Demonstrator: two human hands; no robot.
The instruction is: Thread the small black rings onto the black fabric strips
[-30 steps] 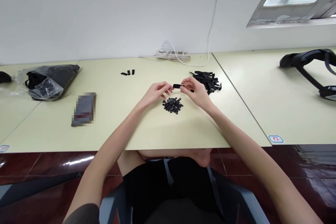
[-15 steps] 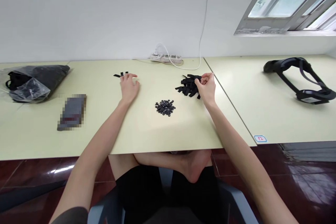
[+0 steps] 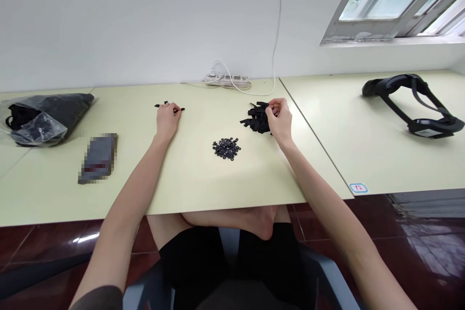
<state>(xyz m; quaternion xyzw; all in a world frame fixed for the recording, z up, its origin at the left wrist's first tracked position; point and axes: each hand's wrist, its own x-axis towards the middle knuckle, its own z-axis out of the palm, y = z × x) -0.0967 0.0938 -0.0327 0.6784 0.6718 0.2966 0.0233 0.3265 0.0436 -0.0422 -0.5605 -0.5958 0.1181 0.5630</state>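
My left hand rests on the table at the left, its fingers closed on a short black strip that sticks out to the right of the fingertips. More black strips lie just behind that hand, partly hidden by it. At the right, my right hand is closed in a pinch at the edge of a heap of black fabric strips; what lies between the fingertips looks like one of them, mostly hidden. Between the hands and nearer to me is a pile of small black rings.
A white power strip with a cable lies against the wall. To the left are a plastic bag with black contents and a blurred dark flat object. A black headset lies on the right-hand table.
The fingers of my left hand have closed from spread to gripping a black strip. My right hand stays at the heap, still pinching. The view has shifted slightly.
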